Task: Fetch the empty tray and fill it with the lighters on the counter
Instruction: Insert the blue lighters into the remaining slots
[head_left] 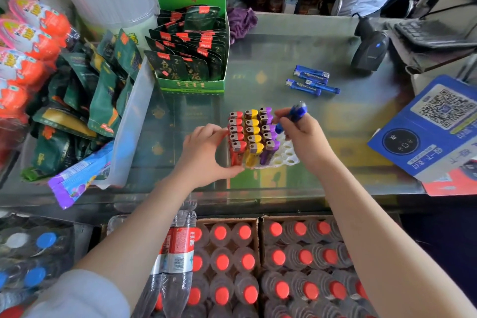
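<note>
A white plastic tray (288, 155) with round holes stands on the glass counter. It holds a row of red lighters (237, 134), a row of yellow lighters (252, 134) and a row of purple lighters (268, 131); its right column of holes is bare. My left hand (206, 152) grips the tray's left side. My right hand (302, 134) holds a blue lighter (293, 115) tilted over the tray's far right corner. Several more blue lighters (311, 80) lie loose on the counter behind.
A green display box of tea packets (191, 59) stands left of the tray, and a barcode scanner (370, 49) at the back right. A blue QR payment stand (433, 126) sits to the right. Cases of red-capped bottles (258, 261) fill the space below the counter.
</note>
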Demonstrator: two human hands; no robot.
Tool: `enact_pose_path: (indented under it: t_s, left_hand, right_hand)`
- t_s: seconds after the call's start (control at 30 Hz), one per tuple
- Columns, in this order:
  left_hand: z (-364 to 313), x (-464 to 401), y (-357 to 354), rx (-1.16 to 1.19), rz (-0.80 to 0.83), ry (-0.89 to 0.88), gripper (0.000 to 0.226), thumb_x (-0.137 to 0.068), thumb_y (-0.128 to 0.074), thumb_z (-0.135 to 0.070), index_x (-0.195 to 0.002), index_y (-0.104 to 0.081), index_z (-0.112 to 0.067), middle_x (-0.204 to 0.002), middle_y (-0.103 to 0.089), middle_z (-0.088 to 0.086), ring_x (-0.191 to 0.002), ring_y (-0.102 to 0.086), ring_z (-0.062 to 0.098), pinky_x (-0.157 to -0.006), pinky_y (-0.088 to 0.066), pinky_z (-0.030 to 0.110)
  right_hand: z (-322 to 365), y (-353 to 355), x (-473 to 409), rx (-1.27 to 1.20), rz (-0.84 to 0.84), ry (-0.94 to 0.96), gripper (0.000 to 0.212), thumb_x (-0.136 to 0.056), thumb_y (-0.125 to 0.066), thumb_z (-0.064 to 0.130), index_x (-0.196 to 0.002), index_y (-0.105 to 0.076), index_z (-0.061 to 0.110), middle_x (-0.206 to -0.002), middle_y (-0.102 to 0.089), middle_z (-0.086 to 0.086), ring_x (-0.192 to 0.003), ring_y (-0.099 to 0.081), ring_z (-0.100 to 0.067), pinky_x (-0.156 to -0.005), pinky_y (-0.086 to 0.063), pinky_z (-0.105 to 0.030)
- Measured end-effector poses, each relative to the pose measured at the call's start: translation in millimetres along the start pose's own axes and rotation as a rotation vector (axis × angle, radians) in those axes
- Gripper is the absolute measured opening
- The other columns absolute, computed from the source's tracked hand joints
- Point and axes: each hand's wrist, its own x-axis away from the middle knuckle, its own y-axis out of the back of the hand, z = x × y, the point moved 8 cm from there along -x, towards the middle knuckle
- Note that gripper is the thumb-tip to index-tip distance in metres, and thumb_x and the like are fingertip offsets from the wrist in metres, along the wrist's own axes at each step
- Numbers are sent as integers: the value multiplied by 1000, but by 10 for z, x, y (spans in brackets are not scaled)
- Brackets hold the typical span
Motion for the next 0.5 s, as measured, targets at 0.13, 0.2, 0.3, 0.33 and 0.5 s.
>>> enact_pose_path:
  t_s: [0.13,0.2,0.3,0.33,0.5]
  left_hand:
    - [31,-14,-3,4,21,9,68,-59,-64,-64,-114,-48,-29,-116,-44,-8,-111,-31,12,-89,-19,30]
    - [40,-24,0,14,23,14,68,-59,-66,-62,-116,-47,-29,-117,-44,-8,-113,-31,13,-89,-19,31]
    - [53,-30,-8,17,25,21,68,-60,-66,-61,-117,-46,-30,-119,-44,-8,-114,-30,13,-91,-20,33]
    - [59,-28,-9,16,24,22,68,-59,-65,-61,-117,-46,-30,-119,-44,-8,-114,-30,13,-92,-20,34]
    - [75,-30,-20,21,22,24,68,-57,-61,-65,-115,-45,-32,-119,-43,-9,-113,-29,12,-92,-21,35]
  right_hand:
    - [41,-53,-21,255,142,89,17,-87,-55,9,-101,-64,7,-86,-62,-8,-66,-57,-15,-67,-47,-24]
    - [85,-34,-55,368,155,147,14,-85,-58,10,-96,-63,4,-77,-63,-5,-61,-57,-16,-64,-46,-26]
    - [156,14,-88,415,116,226,14,-83,-62,8,-95,-60,5,-75,-64,0,-63,-58,-16,-66,-47,-27]
    - [172,6,-85,403,112,249,13,-83,-61,8,-95,-59,6,-74,-63,2,-62,-58,-13,-65,-47,-27]
    - [106,-56,-105,324,131,216,5,-85,-59,10,-90,-57,8,-71,-64,-3,-64,-62,-20,-70,-52,-35]
